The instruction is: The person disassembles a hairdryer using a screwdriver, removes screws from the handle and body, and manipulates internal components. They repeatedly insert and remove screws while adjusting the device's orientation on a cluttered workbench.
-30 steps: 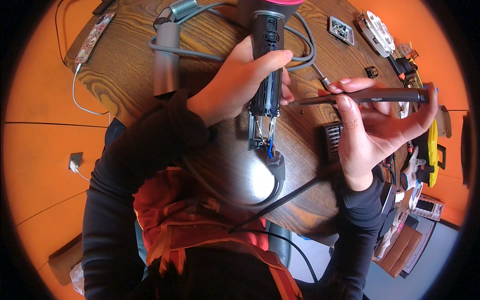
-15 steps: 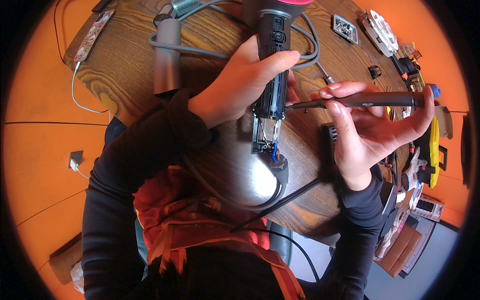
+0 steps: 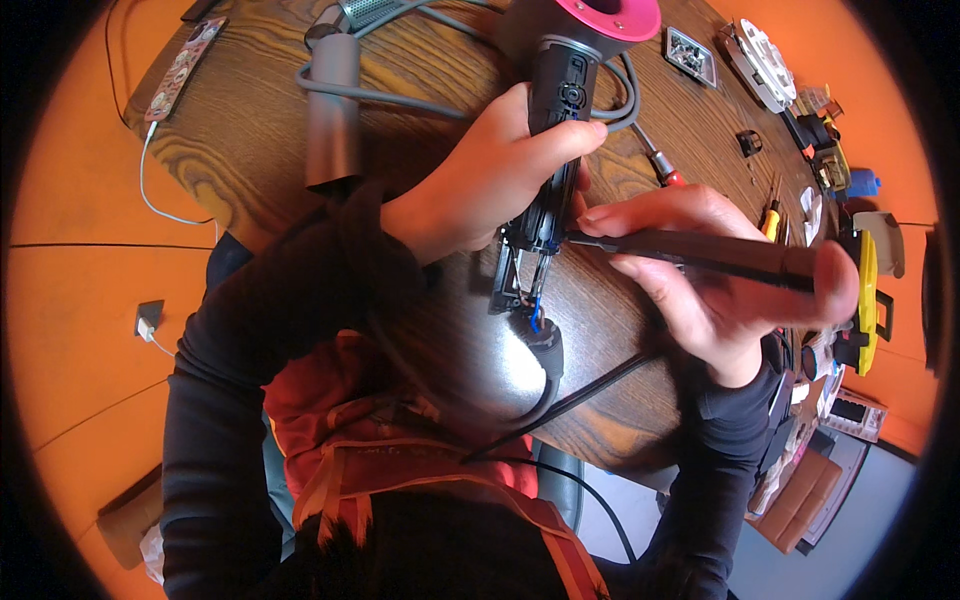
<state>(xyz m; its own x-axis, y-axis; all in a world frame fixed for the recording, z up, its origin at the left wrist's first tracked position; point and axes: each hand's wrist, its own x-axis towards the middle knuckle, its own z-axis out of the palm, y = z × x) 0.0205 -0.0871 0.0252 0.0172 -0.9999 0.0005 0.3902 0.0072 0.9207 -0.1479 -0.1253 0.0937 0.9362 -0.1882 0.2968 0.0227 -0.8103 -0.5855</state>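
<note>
A hair dryer [image 3: 528, 28] with a pink ring is tilted above the table, its handle stripped of its cover. My left hand [image 3: 490, 175] wraps round the dark handle, thumb across the front. Below the grip, an open frame with wires [image 3: 520, 280] shows, and blue leads run into the thick cord [image 3: 545, 350]. In my right hand [image 3: 715, 285] lies a black pen-shaped screwdriver [image 3: 715, 255], held nearly level. Its thin tip is at the right side of the handle's lower end; whether it touches a screw I cannot make out.
A grey metal tube [image 3: 335, 120] lies at the left, beside a looped grey cable [image 3: 395, 98]. Further right are a red-handled screwdriver [image 3: 668, 170], a yellow-handled tool [image 3: 772, 220], a tray of small parts [image 3: 690, 57] and a white part [image 3: 762, 65].
The hair dryer has shifted right, its lower end swinging slightly left. My right hand has come lower and turned, and the screwdriver now slopes down to the right, its tip still by the handle.
</note>
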